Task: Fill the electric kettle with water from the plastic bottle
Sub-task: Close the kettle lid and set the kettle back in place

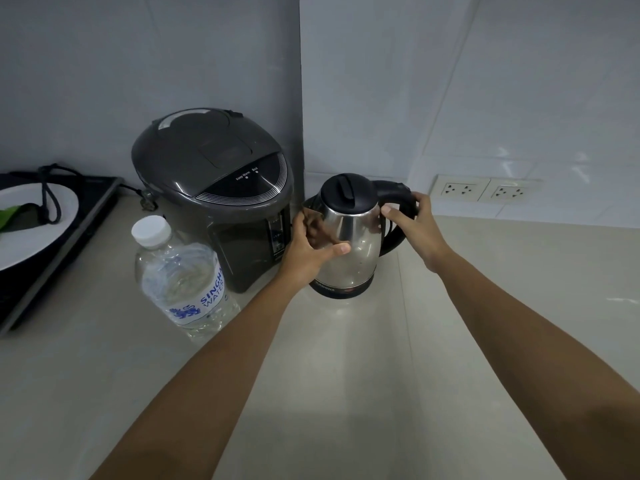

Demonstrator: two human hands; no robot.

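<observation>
Steel kettle (346, 237) sits on the counter (346, 375) beside the capped bottle (180, 271); my left hand (308, 251) cups its body for steadiness, my right hand (412, 223) wraps the handle (394, 192), both closed on it.

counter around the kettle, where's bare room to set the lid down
The counter is bare right of the kettle, below the wall sockets, and in front of it between both arms. The left is crowded: water bottle, grey hot-water pot, cooktop with plate.
</observation>
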